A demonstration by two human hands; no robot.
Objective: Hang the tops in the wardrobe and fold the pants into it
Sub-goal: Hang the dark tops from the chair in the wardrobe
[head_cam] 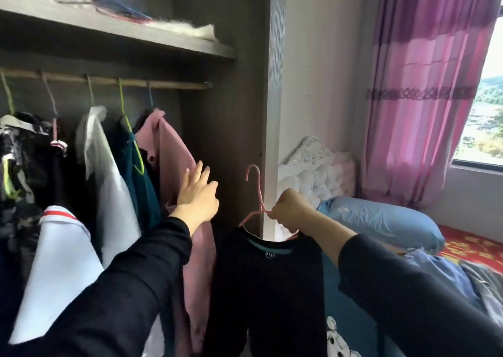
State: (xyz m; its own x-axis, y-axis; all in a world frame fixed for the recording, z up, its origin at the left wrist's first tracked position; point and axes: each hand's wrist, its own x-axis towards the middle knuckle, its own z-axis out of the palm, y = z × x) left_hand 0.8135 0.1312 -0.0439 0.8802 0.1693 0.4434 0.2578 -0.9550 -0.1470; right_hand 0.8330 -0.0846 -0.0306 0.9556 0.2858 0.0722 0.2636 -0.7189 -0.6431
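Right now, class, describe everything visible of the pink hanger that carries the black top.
The pink hanger is thin, apparently coated wire, with a curved hook on a straight neck. It stands upright, hook free in the air, below the wardrobe rail and not on it. The right hand grips the neck's base. The black top hangs from its shoulders.

matt black knit top (268, 296), smooth pink hanger (257, 193), wooden rail (109, 80), sheer purple curtain (424, 89).

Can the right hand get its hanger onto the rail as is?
Probably yes: right hand grips the hanger, the rail is bare at its right end, left hand presses the pink top aside.
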